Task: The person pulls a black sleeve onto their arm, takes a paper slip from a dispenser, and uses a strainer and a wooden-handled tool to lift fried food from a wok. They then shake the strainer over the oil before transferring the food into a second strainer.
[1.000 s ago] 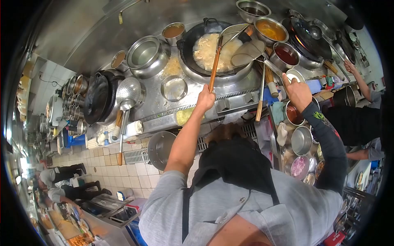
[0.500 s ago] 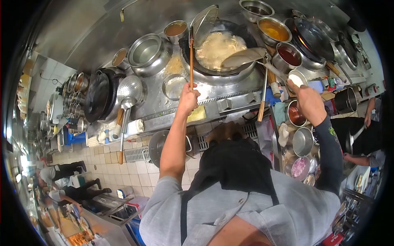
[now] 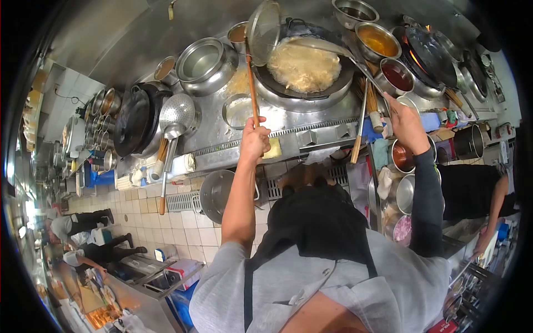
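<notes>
My left hand (image 3: pixel 255 140) is closed around the wooden handle of a mesh strainer (image 3: pixel 263 30), whose round net is raised over the left rim of the wok. In my right hand (image 3: pixel 407 125) is the long metal handle of a wok ladle (image 3: pixel 317 44); its head lies across the far side of the wok. Pale, foaming food (image 3: pixel 304 66) bubbles in the dark wok (image 3: pixel 345 77) on the steel range. What the food is cannot be made out under the foam. A second wooden-handled tool (image 3: pixel 360 127) leans over the range's front edge, left of my right hand.
Left of the wok are a steel pot (image 3: pixel 200 61) and a perforated skimmer (image 3: pixel 177 114). Sauce bowls (image 3: pixel 378 41) line the right, near another wok (image 3: pixel 430 55) with flame showing. A large pot (image 3: pixel 215 194) stands on the floor. A co-worker (image 3: pixel 472 191) is at the right.
The strainer has swung up and left, off the wok's middle. The ladle's head has shifted from the near right side to the far side. The co-worker at right has moved.
</notes>
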Available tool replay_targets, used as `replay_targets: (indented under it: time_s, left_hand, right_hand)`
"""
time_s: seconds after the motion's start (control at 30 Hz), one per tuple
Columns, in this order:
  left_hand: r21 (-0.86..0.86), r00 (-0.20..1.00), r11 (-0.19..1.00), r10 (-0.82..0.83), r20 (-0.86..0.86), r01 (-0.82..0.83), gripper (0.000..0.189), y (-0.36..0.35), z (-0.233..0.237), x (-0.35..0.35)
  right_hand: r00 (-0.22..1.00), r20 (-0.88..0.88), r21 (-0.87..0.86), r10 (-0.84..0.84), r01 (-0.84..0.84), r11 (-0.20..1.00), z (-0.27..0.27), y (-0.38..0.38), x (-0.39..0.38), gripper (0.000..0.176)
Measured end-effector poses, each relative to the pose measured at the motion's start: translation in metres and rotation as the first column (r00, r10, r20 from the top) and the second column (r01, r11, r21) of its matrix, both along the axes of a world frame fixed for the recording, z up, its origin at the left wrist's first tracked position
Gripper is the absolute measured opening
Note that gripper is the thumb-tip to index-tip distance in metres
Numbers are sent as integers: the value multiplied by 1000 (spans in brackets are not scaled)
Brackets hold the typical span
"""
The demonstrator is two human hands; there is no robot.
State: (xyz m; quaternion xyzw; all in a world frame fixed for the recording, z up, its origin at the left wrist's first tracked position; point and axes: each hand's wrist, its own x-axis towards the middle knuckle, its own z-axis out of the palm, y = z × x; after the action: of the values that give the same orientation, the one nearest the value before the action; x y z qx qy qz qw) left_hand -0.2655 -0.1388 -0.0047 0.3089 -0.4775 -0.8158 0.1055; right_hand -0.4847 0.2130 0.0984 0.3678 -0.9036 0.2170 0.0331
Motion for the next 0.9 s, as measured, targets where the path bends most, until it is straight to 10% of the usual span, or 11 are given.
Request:
replay_targets:
  time_s: [0.37,0.7,0.77,0.9]
  left_hand:
    - [408,938,913,168,-302,-32,28,-23,-22,77]
    - [745,886,666,322,-334,39,27,-5,-85,119]
    - [773,871,630,335,-359,76,27,-2,-99,117]
    - [828,822,510,350,-449,235,30,6,-128,114]
  right_hand:
    - [972,232,-251,-43,103,963,-158,-77,-87,46]
    - [856,517,-337,8,195,921,-85,-134,-55,49]
    - [626,777,-338,59,337,879,-77,-155,-28,52]
    - [553,831,-281,52,338,898,-108,-153,-1,55]
